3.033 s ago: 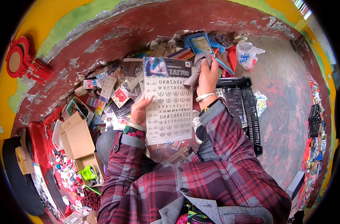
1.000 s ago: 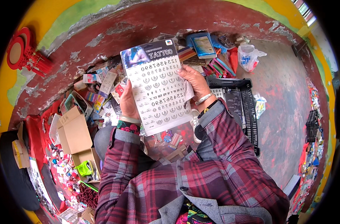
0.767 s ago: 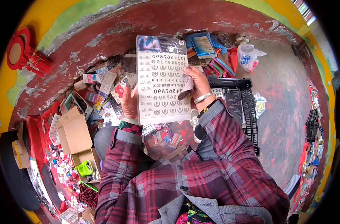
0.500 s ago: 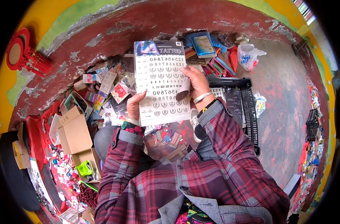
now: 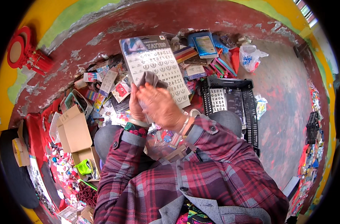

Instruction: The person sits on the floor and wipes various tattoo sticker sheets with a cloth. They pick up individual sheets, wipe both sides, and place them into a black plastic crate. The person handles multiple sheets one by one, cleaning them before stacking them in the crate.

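Note:
A white temporary tattoo sheet (image 5: 172,69) with rows of black number and badge designs is tilted in front of me. My left hand (image 5: 135,106) grips its lower left edge, the fingers partly hidden behind it and behind my other hand. My right hand (image 5: 163,107) lies across the lower left of the sheet, blurred by motion. It holds a crumpled grey-brown cloth (image 5: 150,78) against the sheet's face.
Right of my knees stands a black plastic crate (image 5: 254,112) with similar sheets inside. A brown cardboard box (image 5: 74,130) sits open at left. Mixed packets and papers (image 5: 108,84) pile along the wall, near a white plastic bag (image 5: 249,58).
My right hand has moved from the sheet's right edge across to its lower left with the cloth. The sheet has tilted, its top shifting left.

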Motion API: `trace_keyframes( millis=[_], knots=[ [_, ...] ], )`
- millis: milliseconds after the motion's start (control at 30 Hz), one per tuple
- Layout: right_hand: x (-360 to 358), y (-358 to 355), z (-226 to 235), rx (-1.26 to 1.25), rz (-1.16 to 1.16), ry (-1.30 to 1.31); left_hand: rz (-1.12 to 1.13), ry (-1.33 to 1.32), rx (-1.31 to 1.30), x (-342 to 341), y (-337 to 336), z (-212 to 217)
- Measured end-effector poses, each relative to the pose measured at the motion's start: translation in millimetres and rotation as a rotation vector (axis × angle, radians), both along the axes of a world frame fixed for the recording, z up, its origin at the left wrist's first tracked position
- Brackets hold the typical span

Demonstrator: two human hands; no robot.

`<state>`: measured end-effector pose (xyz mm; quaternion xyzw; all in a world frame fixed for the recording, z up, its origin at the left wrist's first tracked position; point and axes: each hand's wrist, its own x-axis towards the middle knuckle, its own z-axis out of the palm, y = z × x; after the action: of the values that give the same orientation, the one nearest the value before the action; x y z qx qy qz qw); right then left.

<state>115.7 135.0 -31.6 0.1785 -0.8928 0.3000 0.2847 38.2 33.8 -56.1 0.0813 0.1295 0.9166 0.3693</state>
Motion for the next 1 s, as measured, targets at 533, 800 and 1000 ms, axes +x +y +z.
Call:
trace_keyframes(
  millis=[533, 800, 1000],
  knots=[
    [-27.0, 44.6, -9.8, -0.129, -0.346, 0.052, -0.071, 0.091, -0.264, 8.9, -7.2, 10.2],
    [-1.8, 2.5, 1.8, 0.154, -0.110, 0.000, -0.050, 0.001, 0.081, -7.8, -12.0, 7.7],
    [-25.0, 41.2, -21.0, -0.205, -0.351, 0.070, 0.023, 0.004, -0.026, -4.9, -10.8, 29.2]
  ],
)
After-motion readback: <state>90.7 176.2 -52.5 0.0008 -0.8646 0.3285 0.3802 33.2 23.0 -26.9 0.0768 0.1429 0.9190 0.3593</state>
